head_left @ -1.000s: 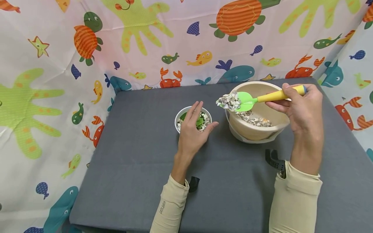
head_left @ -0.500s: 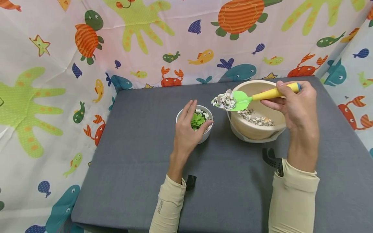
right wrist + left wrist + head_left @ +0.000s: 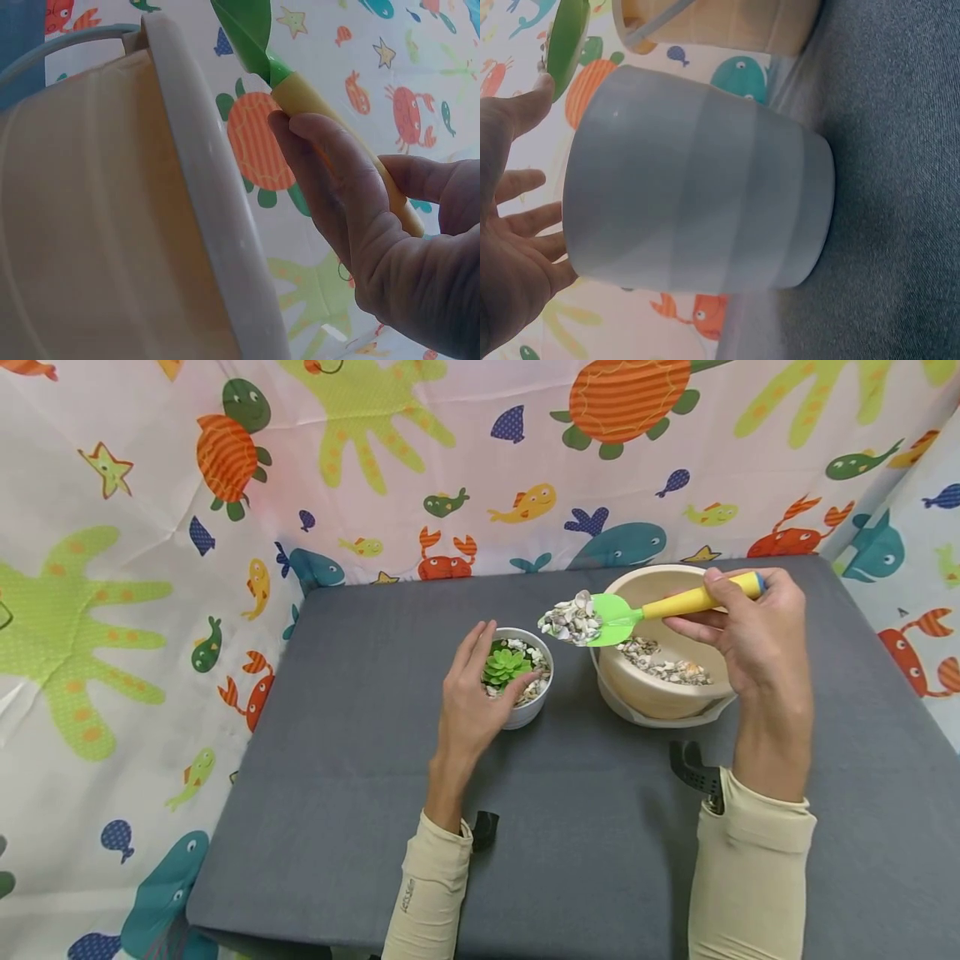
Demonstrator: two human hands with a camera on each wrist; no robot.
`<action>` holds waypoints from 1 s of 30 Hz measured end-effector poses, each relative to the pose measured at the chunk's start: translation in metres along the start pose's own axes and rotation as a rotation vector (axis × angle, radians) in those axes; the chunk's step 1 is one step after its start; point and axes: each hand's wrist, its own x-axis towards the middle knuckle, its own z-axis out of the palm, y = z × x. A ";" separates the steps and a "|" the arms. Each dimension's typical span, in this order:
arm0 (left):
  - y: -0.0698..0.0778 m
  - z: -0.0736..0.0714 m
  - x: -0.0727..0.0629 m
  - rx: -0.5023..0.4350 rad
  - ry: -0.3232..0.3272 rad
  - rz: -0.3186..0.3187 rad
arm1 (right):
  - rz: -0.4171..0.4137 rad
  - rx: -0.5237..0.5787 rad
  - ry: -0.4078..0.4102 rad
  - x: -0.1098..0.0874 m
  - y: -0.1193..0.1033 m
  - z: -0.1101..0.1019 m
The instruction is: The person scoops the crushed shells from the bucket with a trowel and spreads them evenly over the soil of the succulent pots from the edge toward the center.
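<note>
My right hand (image 3: 768, 631) grips the yellow handle of a small trowel (image 3: 678, 604), its green blade pointing left. A heap of small shells (image 3: 573, 618) fills the blade's tip, above the gap between the pot and the bucket. The white ribbed pot (image 3: 697, 180) stands upright and holds a green succulent (image 3: 506, 667) ringed by pale shells or stones. My left hand (image 3: 472, 702) is at the pot's near left rim, fingers extended and thumb spread over the rim's right part. Whether it touches the rim I cannot tell.
A cream bucket (image 3: 660, 703) with more shells (image 3: 667, 668) inside stands right of the pot, its handle hanging down in front. Both stand on a grey cloth-covered table (image 3: 337, 760). A sea-animal printed curtain (image 3: 420, 443) rises behind and beside the table.
The trowel with its shells has moved left, from over the bucket's edge towards the pot. My left hand has shifted left across the pot, uncovering the succulent.
</note>
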 end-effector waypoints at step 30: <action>-0.018 -0.013 -0.008 0.030 -0.011 -0.050 | 0.024 -0.001 -0.056 0.003 0.013 0.021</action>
